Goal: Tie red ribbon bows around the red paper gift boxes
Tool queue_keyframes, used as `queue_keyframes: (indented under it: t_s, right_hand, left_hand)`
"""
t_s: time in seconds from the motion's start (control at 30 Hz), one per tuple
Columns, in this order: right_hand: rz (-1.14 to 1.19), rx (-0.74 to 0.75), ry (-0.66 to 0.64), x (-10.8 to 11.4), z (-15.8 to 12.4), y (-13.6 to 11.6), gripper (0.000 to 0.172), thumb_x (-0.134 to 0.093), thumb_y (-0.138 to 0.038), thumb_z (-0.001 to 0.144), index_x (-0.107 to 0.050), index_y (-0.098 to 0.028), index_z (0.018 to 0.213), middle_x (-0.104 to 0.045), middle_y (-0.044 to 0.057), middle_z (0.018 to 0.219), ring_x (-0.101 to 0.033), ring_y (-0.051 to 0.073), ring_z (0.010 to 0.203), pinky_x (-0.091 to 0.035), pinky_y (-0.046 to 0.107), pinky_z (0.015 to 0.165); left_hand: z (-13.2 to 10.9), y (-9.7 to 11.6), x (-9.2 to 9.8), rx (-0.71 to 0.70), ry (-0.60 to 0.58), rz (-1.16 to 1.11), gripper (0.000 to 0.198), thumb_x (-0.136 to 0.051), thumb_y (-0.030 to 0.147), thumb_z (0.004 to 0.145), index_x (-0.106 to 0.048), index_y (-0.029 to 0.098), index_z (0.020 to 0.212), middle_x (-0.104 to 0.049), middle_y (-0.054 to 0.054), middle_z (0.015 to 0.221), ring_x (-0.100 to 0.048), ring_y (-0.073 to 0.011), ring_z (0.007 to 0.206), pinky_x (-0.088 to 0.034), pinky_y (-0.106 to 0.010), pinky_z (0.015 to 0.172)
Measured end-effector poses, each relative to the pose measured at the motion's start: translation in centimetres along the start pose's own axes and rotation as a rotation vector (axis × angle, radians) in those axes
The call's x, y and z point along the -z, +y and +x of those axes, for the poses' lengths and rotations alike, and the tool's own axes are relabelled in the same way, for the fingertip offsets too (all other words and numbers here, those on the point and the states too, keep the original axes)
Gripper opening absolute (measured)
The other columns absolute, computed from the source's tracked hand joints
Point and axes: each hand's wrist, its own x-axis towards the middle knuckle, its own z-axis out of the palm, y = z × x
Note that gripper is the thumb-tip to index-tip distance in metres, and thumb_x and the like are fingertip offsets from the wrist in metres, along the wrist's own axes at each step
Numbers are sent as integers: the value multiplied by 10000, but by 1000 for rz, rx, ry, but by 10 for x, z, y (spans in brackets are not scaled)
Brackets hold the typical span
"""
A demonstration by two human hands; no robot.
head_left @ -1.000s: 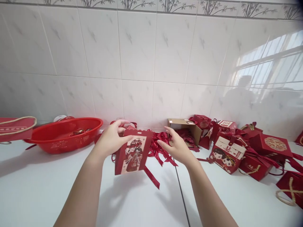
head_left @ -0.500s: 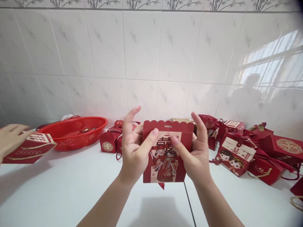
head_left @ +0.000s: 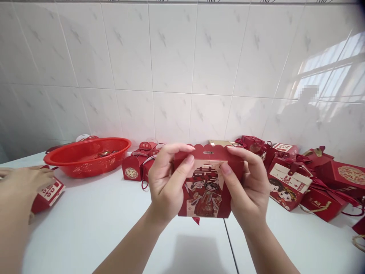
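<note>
A red gift box point(head_left: 207, 190) with a scalloped top edge, a small slot and two printed figures is held upright above the white table. My left hand point(head_left: 169, 182) grips its left side, thumb on the front and index finger bent over the top edge. On the right side, my right hand point(head_left: 249, 182) holds it the same way, with the thumb on the front panel and the index finger at the top corner. A bit of red ribbon point(head_left: 196, 220) hangs below the box.
A red plastic basket point(head_left: 85, 161) with small wrapped items stands at left. Another person's hand point(head_left: 25, 182) handles a red box point(head_left: 47, 196) at far left. Small red boxes point(head_left: 132, 168) stand near the wall. Several red boxes point(head_left: 291, 182) are piled at right on the table point(head_left: 114, 220).
My index fingers have come down from raised positions onto the box's top edge. The view has tilted down slightly. The other person's hand has turned the box at far left.
</note>
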Motion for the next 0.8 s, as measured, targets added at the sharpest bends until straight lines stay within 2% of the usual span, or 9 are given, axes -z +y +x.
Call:
queue_keyframes:
  t_s: [0.13,0.2,0.3,0.33,0.4,0.5,0.6,0.7,0.8]
  right_hand:
    - [1,-102,29,0,-1,-4,219,-559,-177,846,-536,-269,1042,-590,17,946,-610,149,776,-537,285,636]
    - [17,-133,45,0,-1,-4,160,-572,-199,837,-535,-257,981,-578,32,1011,-613,161,834,-530,281,631]
    - [41,-131,46,0,-1,-2,94,-587,-203,830,-541,-235,905,-578,47,1067,-588,191,986,-524,301,723]
    - [55,-132,48,0,-1,-1,81,-592,-202,831,-546,-232,891,-593,42,1021,-594,184,960,-521,296,722]
    - [83,-150,63,0,-1,0,67,-611,-215,827,-558,-227,866,-608,21,901,-605,149,809,-513,261,645]
    - [130,-230,75,0,-1,1,90,-647,-251,815,-566,-229,845,-590,-4,785,-560,110,638,-466,215,521]
    - [197,-316,85,2,0,2,122,-668,-281,805,-567,-234,855,-575,-15,737,-540,103,587,-452,211,497]
    - [283,-411,110,2,0,5,167,-687,-312,787,-555,-232,851,-586,-11,763,-562,116,618,-480,231,541]
    - [384,-521,114,-4,1,13,216,-705,-336,765,-532,-228,836,-582,-27,738,-565,113,607,-493,236,563]
  left_hand:
    - [-1,-2,1,-52,-15,167,84,-536,162,855,-608,205,846,-592,-2,786,-573,-131,746,-493,-251,676]
    - [-1,-2,1,-76,-15,223,87,-529,174,857,-600,205,817,-577,-11,810,-575,-151,816,-494,-288,756]
    - [-1,-1,1,-49,-10,253,107,-535,169,847,-586,195,757,-590,-38,941,-556,-193,1025,-453,-340,915]
    - [-1,0,1,-17,-16,230,116,-536,171,849,-579,191,744,-602,-42,982,-554,-194,1048,-451,-336,920]
    - [-2,1,1,66,-46,136,128,-532,193,865,-568,188,742,-638,-37,971,-590,-177,974,-486,-307,845]
    - [-2,2,1,211,-87,12,135,-548,247,876,-566,191,755,-634,0,755,-607,-137,740,-506,-250,663]
    - [0,3,3,339,-114,-56,126,-606,289,845,-569,197,768,-592,27,658,-580,-111,619,-481,-212,562]
    - [5,1,6,455,-192,-99,142,-678,311,788,-589,210,829,-600,33,650,-589,-117,584,-497,-228,550]
    - [11,-5,9,502,-217,-33,179,-728,301,736,-627,199,845,-648,12,702,-629,-144,651,-528,-252,614]
